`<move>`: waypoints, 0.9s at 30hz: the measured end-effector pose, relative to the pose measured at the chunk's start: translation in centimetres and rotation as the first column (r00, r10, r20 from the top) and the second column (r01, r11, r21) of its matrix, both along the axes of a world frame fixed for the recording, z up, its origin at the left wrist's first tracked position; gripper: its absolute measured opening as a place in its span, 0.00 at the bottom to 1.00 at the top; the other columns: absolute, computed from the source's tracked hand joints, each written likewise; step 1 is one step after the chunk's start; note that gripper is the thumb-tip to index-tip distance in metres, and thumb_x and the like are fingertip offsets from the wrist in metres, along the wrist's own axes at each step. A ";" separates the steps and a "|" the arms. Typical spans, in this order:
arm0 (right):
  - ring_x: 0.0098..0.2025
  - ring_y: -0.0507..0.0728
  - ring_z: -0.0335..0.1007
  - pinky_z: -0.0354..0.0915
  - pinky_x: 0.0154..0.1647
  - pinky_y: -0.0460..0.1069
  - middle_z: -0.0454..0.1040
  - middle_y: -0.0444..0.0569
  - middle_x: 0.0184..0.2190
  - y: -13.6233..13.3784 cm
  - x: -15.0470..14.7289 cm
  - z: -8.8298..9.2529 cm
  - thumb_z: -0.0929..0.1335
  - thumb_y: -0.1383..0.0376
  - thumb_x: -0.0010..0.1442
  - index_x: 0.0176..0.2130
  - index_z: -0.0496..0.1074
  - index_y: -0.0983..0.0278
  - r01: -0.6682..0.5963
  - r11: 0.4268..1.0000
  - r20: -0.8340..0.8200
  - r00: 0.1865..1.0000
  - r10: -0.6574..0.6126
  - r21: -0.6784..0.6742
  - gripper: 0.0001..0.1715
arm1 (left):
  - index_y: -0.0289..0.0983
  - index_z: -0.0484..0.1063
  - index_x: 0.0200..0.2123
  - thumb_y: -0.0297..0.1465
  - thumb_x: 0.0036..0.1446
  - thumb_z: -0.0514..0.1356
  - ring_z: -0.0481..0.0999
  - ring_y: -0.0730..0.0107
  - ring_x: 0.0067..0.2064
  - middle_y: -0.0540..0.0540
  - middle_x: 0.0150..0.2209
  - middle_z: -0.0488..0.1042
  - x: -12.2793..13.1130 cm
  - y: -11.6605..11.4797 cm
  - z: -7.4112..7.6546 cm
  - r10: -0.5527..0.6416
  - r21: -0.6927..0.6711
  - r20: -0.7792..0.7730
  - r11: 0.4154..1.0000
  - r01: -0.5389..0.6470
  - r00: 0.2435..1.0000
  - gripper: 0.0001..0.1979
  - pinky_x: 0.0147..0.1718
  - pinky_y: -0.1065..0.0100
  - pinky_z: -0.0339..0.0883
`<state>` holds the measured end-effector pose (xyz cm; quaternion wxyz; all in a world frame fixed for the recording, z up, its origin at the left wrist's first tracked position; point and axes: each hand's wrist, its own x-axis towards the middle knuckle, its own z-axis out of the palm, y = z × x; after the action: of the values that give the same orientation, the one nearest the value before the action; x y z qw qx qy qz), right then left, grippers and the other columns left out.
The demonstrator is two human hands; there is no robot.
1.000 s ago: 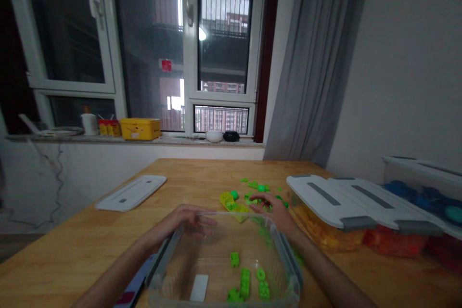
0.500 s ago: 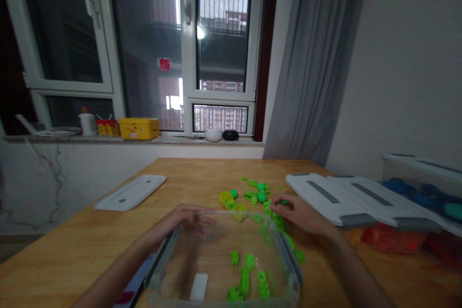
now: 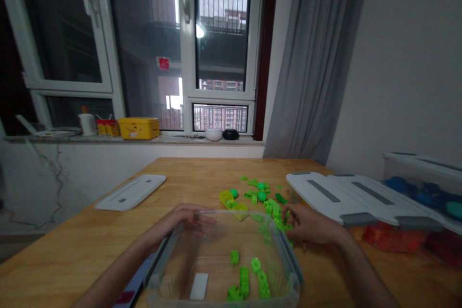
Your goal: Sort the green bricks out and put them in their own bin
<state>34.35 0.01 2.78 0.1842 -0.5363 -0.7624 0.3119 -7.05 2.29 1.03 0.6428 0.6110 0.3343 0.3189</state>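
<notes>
A clear plastic box (image 3: 212, 269) with grey side clips stands in front of me. Several bright green building blocks (image 3: 244, 281) and a white rectangle (image 3: 199, 286) show in its bottom. My left hand (image 3: 189, 216) is closed over the box's far left corner, its fingers seen partly through the plastic. Just beyond the right rim, my right hand (image 3: 306, 224) is at a heap of light green blocks (image 3: 273, 208), fingers curved but apart around the pieces. A dark green piece (image 3: 280, 198) lies by its fingertips.
Green balls (image 3: 262, 196) and yellow-green curved pieces (image 3: 227, 198) lie past the box. A white lid (image 3: 132, 192) is at left, a phone-like object (image 3: 135, 284) beside the box. Lidded boxes (image 3: 361, 197) line the right, one with red contents; another holds blue things (image 3: 418, 190).
My right hand has drawn back and to the right along the heap, uncovering the dark green piece. Inside the box, a round green piece has shifted slightly right. My left hand stays put.
</notes>
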 end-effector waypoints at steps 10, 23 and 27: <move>0.49 0.60 0.73 0.67 0.51 0.53 0.78 0.51 0.44 -0.6 -4.9 0.6 0.71 0.50 0.59 0.44 0.75 0.61 -0.037 0.939 -0.520 0.825 0.222 0.343 0.20 | 0.37 0.80 0.51 0.27 0.49 0.56 0.82 0.46 0.47 0.37 0.49 0.82 -0.1 0.0 -0.2 0.010 0.002 0.006 1.000 -0.010 1.000 0.25 0.47 0.52 0.73; 0.47 0.59 0.72 0.62 0.48 0.48 0.77 0.55 0.42 4.6 -0.9 -5.1 0.64 0.74 0.60 0.43 0.74 0.65 0.130 0.912 0.227 0.946 -0.231 0.389 0.13 | 0.36 0.81 0.49 0.25 0.46 0.56 0.83 0.48 0.45 0.38 0.45 0.84 0.6 -0.9 0.6 0.039 0.000 0.034 0.999 -0.039 0.999 0.26 0.44 0.57 0.74; 0.43 0.59 0.73 0.60 0.41 0.47 0.78 0.54 0.39 4.6 -0.9 -5.0 0.66 0.73 0.58 0.39 0.74 0.66 0.140 0.912 0.275 0.926 -0.258 0.385 0.08 | 0.36 0.80 0.50 0.24 0.46 0.56 0.83 0.48 0.46 0.38 0.46 0.83 0.7 -1.0 0.8 0.049 0.000 0.011 0.999 -0.049 0.999 0.27 0.44 0.57 0.74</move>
<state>33.50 4.60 -2.24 0.1841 -0.6127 -0.7666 0.0560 -6.36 1.27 1.80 0.6366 0.6010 0.3456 0.3377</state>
